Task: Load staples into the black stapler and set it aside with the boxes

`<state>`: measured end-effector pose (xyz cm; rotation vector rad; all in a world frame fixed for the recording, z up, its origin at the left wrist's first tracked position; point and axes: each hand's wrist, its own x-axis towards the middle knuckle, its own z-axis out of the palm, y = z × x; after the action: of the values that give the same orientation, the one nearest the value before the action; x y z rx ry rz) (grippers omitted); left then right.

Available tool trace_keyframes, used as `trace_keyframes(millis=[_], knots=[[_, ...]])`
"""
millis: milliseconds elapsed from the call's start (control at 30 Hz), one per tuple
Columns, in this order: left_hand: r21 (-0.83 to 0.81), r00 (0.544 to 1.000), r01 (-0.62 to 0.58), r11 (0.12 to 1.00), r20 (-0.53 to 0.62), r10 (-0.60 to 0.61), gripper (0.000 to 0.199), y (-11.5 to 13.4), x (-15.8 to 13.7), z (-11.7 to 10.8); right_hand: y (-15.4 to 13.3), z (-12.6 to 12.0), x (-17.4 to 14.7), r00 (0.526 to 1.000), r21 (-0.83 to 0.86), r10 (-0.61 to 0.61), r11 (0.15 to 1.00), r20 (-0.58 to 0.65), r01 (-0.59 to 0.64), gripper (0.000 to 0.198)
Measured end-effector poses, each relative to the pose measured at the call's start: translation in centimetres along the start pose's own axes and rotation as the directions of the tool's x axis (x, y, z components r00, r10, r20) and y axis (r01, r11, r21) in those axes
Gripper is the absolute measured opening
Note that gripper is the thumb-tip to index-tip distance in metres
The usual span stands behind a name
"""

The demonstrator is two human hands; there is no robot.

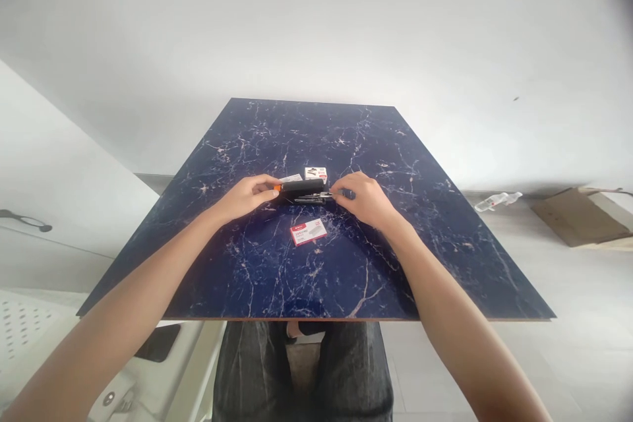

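A black stapler (302,186) with an orange end lies across the middle of the table, its metal staple rail (314,197) showing along the near side. My left hand (254,194) grips the orange end between thumb and fingers. At the opposite end, my right hand (361,196) is closed in a pinch at the tip of the rail; what lies inside its fingers is mostly hidden. Just behind the stapler stands a small white box (315,174), with a flat pale packet (291,179) beside it. Nearer to me lies a red and white box (308,232).
The dark blue marble-patterned table (316,283) ends just in front of my legs and meets a white wall behind. On the floor to the right are a clear plastic bottle (497,201) and a cardboard box (568,217). A dark flat object (158,343) rests below the table at left.
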<state>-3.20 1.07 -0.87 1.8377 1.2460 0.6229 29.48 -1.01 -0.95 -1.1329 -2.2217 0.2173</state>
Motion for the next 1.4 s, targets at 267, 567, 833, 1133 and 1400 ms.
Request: trace_keyframes(millis=[267, 567, 833, 1133, 1400], knots=[[0.002, 1.0, 0.002, 1.0, -0.001, -0.002, 0.045, 0.13, -0.08, -0.03, -0.1, 0.31, 0.29, 0.994, 0.043, 0.058, 0.997, 0.091, -0.062, 0.015], [0.004, 1.0, 0.003, 1.0, 0.008, -0.003, 0.045, 0.54, -0.3, -0.02, -0.09, 0.27, 0.16, 0.988, 0.058, 0.097, 0.993, 0.118, -0.104, 0.017], [-0.006, 1.0, -0.003, 1.0, 0.005, 0.003, 0.042, 0.69, -0.37, 0.0, -0.27, 0.58, 0.08, 0.993, 0.026, 0.078, 0.996, 0.094, -0.081, 0.018], [-0.006, 1.0, 0.011, 1.0, 0.012, -0.011, 0.044, 0.37, -0.26, -0.07, -0.54, 0.9, -0.03, 0.997, -0.02, 0.001, 1.0, 0.08, 0.001, 0.02], [-0.002, 1.0, 0.01, 1.0, 0.013, -0.01, 0.045, 0.62, -0.37, -0.06, -0.8, 0.15, 0.03, 0.998, 0.079, 0.063, 0.995, 0.029, -0.065, 0.016]])
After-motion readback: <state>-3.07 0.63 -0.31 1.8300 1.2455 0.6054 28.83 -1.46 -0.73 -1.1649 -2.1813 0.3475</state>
